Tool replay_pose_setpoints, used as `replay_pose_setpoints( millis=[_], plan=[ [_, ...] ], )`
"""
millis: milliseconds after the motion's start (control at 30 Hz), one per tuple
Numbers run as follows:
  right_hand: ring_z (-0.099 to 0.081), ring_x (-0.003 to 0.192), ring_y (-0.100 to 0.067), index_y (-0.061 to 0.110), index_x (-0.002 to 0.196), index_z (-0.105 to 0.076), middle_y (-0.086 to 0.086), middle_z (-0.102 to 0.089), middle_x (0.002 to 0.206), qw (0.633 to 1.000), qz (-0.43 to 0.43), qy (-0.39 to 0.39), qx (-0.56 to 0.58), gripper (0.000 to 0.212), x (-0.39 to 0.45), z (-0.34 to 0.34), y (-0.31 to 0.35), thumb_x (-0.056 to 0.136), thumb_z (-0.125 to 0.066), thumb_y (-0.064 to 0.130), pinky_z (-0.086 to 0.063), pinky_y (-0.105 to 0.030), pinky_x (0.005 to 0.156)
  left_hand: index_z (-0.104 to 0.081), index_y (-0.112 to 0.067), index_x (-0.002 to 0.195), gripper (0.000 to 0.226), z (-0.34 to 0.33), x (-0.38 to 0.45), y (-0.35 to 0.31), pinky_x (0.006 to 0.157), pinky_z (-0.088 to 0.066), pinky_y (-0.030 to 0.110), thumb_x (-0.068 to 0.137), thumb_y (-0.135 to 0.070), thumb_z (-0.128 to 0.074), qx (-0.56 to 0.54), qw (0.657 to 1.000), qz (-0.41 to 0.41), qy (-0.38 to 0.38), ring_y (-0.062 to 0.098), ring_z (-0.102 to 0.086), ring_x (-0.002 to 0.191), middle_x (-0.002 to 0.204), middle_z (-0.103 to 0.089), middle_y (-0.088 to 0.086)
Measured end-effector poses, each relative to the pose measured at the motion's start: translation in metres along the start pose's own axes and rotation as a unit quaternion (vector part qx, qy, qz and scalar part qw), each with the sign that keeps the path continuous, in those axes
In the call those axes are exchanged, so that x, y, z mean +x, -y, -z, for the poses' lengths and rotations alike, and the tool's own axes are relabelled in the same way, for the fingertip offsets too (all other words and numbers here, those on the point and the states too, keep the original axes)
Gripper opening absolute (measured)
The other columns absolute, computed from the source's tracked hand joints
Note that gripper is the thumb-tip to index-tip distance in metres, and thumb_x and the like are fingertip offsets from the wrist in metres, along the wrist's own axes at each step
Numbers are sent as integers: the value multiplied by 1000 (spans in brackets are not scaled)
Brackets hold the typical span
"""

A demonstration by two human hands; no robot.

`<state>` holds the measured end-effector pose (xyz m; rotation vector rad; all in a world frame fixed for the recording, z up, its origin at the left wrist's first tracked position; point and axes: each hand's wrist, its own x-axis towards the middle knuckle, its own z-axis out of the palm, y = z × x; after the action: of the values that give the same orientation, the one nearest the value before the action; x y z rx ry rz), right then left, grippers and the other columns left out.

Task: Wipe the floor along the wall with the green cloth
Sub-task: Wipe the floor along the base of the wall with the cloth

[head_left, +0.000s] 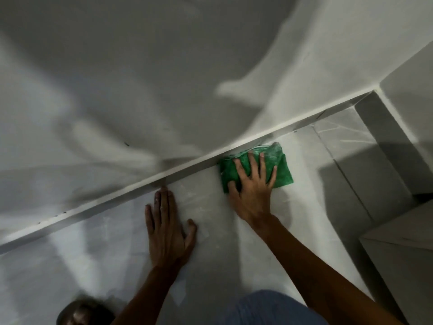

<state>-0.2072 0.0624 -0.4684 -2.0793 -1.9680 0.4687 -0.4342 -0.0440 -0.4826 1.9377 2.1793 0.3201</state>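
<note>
From the head view, the right hand (pixel 251 184) lay spread flat on the green cloth (pixel 281 171), fingers wide, pressing it to the floor (pixel 304 207) rather than gripping it. The cloth sat folded under and just beyond that hand, its far edge touching the white skirting (pixel 140 186) at the foot of the wall (pixel 140 78). The left hand (pixel 167 227) was flat and empty on the floor beside the right one, fingers together, tips almost at the skirting, apparently as a prop.

The cloth looked soft, thin and light, dusted pale along its far edge; it would likely bunch or slip unless held down by a broad palm, so pressing through the middle seemed the best hold.

Part of the cloth was hidden under the right hand. The whole frame was soft with blur, heavy shadows crossed the wall, and a dark rounded shape (pixel 84 311) at the lower edge was cut off and hard to identify.
</note>
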Motion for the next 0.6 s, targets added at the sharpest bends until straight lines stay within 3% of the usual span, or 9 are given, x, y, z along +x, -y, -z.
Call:
replay_pose_setpoints(
  millis=[133, 233, 333, 467, 600],
  plan=[
    [-19, 171, -41, 29, 159, -59, -18, -36, 179, 997, 61, 27, 29, 72, -27, -15, 45, 94, -46, 55, 2, -72, 136, -15, -4, 173, 94, 1, 1, 0, 141, -5, 55, 96, -48, -44, 4, 1000, 0, 14, 31, -12, 172, 184, -13, 16],
    [-35, 165, -44, 28, 157, -61, -21, -48, 170, 992, 118, 19, 39, 66, -38, -24, 57, 95, -56, 53, -16, -74, 132, -11, -6, 174, 96, 1, 0, 3, 141, -4, 55, 92, -44, -43, -1, 1000, -8, 28, 28, -7, 173, 185, -8, 14],
    [-38, 159, -42, 39, 168, -41, -15, -45, 172, 978, 201, 53, -24, 73, -21, -11, 26, 103, -47, 71, -33, -69, 123, -6, -11, 175, 98, 0, -1, 8, 141, -2, 51, 89, -37, -44, -1, 999, -15, 31, 24, -6, 174, 187, -5, 10],
    [-24, 167, -40, 46, 174, -21, -10, -30, 180, 959, 257, 107, -48, 92, -11, -3, 2, 96, -49, 87, -17, -71, 130, -6, -11, 175, 100, 1, 0, 13, 142, -2, 49, 87, -35, -45, -4, 999, -24, 39, 24, -7, 174, 187, -6, 8],
    [-15, 172, -41, 45, 170, -37, -10, -37, 178, 963, 256, 78, -41, 69, -13, -9, 2, 107, -45, 74, -4, -83, 129, -5, -10, 175, 99, 3, 1, 13, 141, 0, 49, 88, -37, -43, 0, 998, -28, 58, 26, -7, 173, 186, -8, 12]
  ],
)
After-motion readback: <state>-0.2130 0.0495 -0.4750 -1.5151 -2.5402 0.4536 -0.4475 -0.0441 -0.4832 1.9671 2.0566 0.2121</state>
